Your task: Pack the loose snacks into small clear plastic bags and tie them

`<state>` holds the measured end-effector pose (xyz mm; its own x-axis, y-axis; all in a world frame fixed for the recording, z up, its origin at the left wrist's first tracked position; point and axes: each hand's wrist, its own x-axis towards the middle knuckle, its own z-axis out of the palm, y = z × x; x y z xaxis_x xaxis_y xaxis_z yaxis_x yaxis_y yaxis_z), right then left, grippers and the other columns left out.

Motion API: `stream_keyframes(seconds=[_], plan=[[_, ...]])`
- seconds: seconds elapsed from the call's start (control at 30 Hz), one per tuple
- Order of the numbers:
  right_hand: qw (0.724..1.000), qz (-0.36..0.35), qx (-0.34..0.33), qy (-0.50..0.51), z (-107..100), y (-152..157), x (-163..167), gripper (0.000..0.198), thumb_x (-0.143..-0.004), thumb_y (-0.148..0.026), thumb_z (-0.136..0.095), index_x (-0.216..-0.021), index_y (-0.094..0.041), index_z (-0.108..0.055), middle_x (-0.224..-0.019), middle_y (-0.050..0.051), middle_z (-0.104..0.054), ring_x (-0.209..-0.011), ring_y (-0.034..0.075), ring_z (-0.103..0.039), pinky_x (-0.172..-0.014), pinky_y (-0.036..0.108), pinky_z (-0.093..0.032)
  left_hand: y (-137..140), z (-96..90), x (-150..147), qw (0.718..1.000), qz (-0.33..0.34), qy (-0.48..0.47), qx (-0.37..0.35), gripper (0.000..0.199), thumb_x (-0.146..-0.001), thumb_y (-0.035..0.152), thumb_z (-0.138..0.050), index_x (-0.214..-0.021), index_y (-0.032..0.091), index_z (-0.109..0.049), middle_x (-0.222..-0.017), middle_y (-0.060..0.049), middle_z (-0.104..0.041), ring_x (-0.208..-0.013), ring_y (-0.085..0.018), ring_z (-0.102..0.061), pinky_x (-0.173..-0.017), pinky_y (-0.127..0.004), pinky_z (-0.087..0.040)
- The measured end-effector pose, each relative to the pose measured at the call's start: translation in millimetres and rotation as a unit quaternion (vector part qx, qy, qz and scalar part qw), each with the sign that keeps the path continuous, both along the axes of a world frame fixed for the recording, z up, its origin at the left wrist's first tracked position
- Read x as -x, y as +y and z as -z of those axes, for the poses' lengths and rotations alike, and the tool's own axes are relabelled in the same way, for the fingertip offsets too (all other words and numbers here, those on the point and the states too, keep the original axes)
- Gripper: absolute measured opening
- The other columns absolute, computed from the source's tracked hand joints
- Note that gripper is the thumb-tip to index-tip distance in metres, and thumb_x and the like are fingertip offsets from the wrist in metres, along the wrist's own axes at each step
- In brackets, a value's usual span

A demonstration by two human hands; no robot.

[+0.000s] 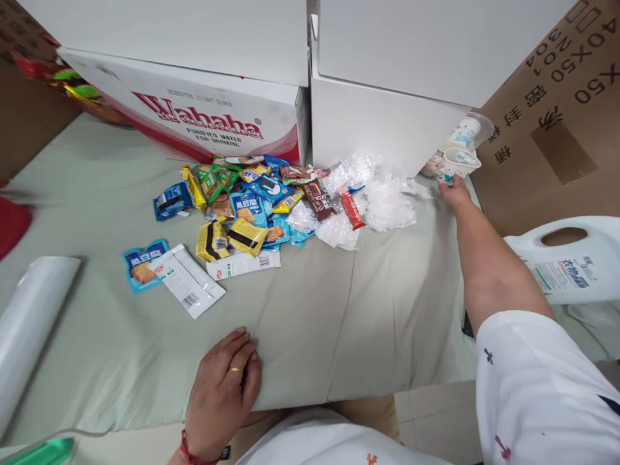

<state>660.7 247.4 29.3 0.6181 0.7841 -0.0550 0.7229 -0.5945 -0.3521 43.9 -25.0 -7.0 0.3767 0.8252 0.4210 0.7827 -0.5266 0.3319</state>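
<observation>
At the far right, my right hand (454,190) reaches out and its fingers close on a paper cup (459,161) with a blue print. More printed paper cups (464,132) lie behind it in a clear plastic sleeve, by the cardboard wall. My left hand (225,378) rests on the cloth near the front edge, fingers curled in, with nothing seen in them. Beyond it lie a white snack packet (188,281) and a blue snack packet (143,263), partly overlapping. A heap of snack packets (249,203) spreads across the middle, with crumpled clear plastic bags (387,200) at its right.
A Wahaha water carton (203,116) and white panels (378,123) stand along the back. On the right are a printed cardboard box (547,129) and a white detergent jug (566,258). A roll of plastic film (36,329) lies at left on the cloth-covered table (310,336).
</observation>
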Motion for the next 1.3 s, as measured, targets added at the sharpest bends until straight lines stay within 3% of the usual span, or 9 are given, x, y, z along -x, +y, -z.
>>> stream_keyframes(seconds=[0.2, 0.37, 0.53, 0.7, 0.8, 0.93, 1.07, 1.2, 1.3], plan=[[0.99, 0.062, -0.107, 0.07, -13, 13, 18, 0.053, -0.095, -0.025, -0.051, -0.143, -0.001, -0.051, -0.142, 0.03, -0.055, -0.128, 0.023, -0.054, -0.101, 0.035, -0.039, 0, -1.5, -1, 1.0, -0.005, -0.005, 0.003, 0.02, -0.087, 0.01, -0.06, -0.102, 0.022, -0.061, -0.105, -0.011, -0.07, -0.112, -0.03, -0.069, -0.094, -0.047, -0.056], [0.965, 0.123, -0.231, 0.016, -4, -32, 75, 0.041, -0.094, -0.017, -0.034, -0.12, -0.006, -0.064, -0.115, 0.019, -0.069, -0.109, 0.024, -0.064, -0.098, 0.037, -0.045, -2, -2.1, -2, 1.0, -0.006, -0.005, 0.007, 0.02, -0.088, 0.008, -0.059, -0.104, 0.021, -0.06, -0.106, -0.011, -0.07, -0.114, -0.03, -0.068, -0.095, -0.047, -0.056], [0.952, -0.129, -0.268, 0.075, 5, -124, 190, 0.034, -0.097, -0.034, -0.042, -0.109, -0.02, -0.07, -0.096, 0.008, -0.072, -0.092, 0.023, -0.068, -0.088, 0.037, -0.053, -3, 1.6, 0, 1.0, -0.004, -0.004, 0.003, 0.02, -0.088, 0.007, -0.059, -0.104, 0.02, -0.061, -0.108, -0.012, -0.069, -0.115, -0.03, -0.067, -0.097, -0.047, -0.055], [0.903, -0.388, -0.179, 0.042, -9, -138, 285, 0.032, -0.095, -0.03, -0.053, -0.122, -0.033, -0.07, -0.144, 0.004, -0.058, -0.124, 0.027, -0.057, -0.097, 0.041, -0.051, -3, 4.9, -1, 1.0, -0.005, -0.01, 0.003, 0.016, -0.089, 0.01, -0.059, -0.101, 0.019, -0.062, -0.109, -0.012, -0.069, -0.116, -0.03, -0.066, -0.097, -0.047, -0.054], [0.895, -0.42, -0.151, 0.019, -26, -117, 300, 0.024, -0.093, -0.024, -0.053, -0.105, -0.029, -0.074, -0.146, 0.002, -0.057, -0.131, 0.029, -0.051, -0.097, 0.042, -0.051, -5, 2.5, -1, 0.999, 0.002, -0.047, 0.012, 0.014, -0.091, 0.011, -0.058, -0.1, 0.02, -0.063, -0.108, -0.011, -0.068, -0.117, -0.029, -0.065, -0.096, -0.046, -0.054], [0.907, -0.296, -0.283, 0.097, -52, -131, 297, 0.014, -0.092, -0.031, -0.06, -0.093, -0.025, -0.072, -0.113, 0.005, -0.067, -0.103, 0.021, -0.062, -0.089, 0.035, -0.052, -14, -9.9, 0, 0.979, -0.034, -0.191, 0.059, 0.012, -0.094, 0.016, -0.057, -0.101, 0.021, -0.065, -0.113, -0.01, -0.064, -0.118, -0.025, -0.064, -0.098, -0.042, -0.054], [0.833, -0.05, -0.358, 0.419, -59, -195, 313, 0.032, -0.077, -0.048, -0.08, -0.083, -0.023, -0.062, -0.071, -0.005, -0.052, -0.055, 0.008, -0.041, -0.048, 0.021, -0.037, -19, -32.1, -17, 0.898, -0.059, -0.355, 0.253, 0.016, -0.098, 0.034, -0.057, -0.097, 0.021, -0.067, -0.101, -0.007, -0.064, -0.097, -0.02, -0.066, -0.083, -0.035, -0.057], [0.699, 0.066, -0.244, 0.669, -36, -259, 361, 0.046, -0.06, -0.046, -0.092, -0.077, -0.022, -0.056, -0.065, -0.009, -0.042, -0.046, 0.004, -0.025, -0.036, 0.017, -0.019, -8, -45.0, -51, 0.687, 0.001, -0.5, 0.527, 0.045, -0.091, 0.058, -0.062, -0.112, 0.019, -0.069, -0.112, -0.01, -0.065, -0.101, -0.023, -0.064, -0.071, -0.032, -0.058], [0.689, 0.088, -0.184, 0.695, -11, -293, 391, 0.047, -0.061, -0.048, -0.092, -0.078, -0.021, -0.057, -0.063, -0.01, -0.038, -0.046, 0.004, -0.025, -0.037, 0.016, -0.021, 2, -38.0, -71, 0.604, 0.021, -0.566, 0.561, 0.05, -0.074, 0.058, -0.08, -0.102, 0.017, -0.071, -0.099, -0.006, -0.066, -0.089, -0.018, -0.062, -0.068, -0.027, -0.054]])
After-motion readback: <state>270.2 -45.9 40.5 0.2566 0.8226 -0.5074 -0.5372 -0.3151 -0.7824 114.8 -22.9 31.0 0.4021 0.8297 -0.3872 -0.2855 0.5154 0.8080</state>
